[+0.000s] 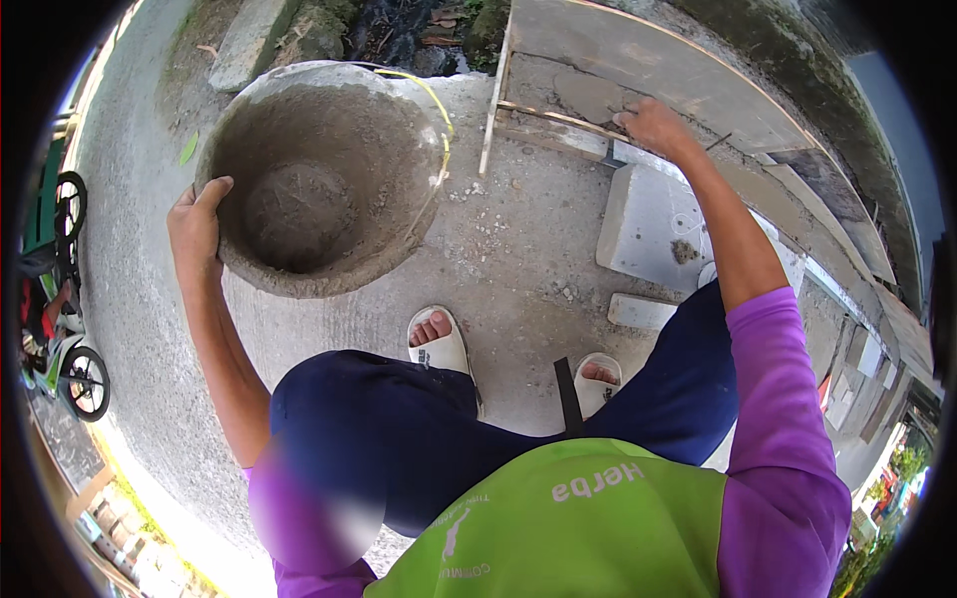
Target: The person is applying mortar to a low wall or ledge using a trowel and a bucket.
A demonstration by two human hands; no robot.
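Note:
My left hand [196, 219] grips the left rim of a round bucket [394, 140], with the thumb over the edge. Dried grey cement coats the bucket's inside, and it is tipped so that its mouth faces me. A thin yellow handle [439, 110] loops along its far right rim. On the far right, my right hand [658, 128] is closed, its fingertips low over the grey cement [588, 95] between the boards. Whatever those fingers hold is too small to make out. Just below them runs a thin wooden strip [558, 117].
A pale block [643, 224] and a smaller slab [640, 311] lie right of my feet. A tall board [688, 60] borders the cement strip. Beyond the bucket are a concrete slab [254, 45] and a dark ditch [399, 35]. A motorbike [75, 374] stands far left.

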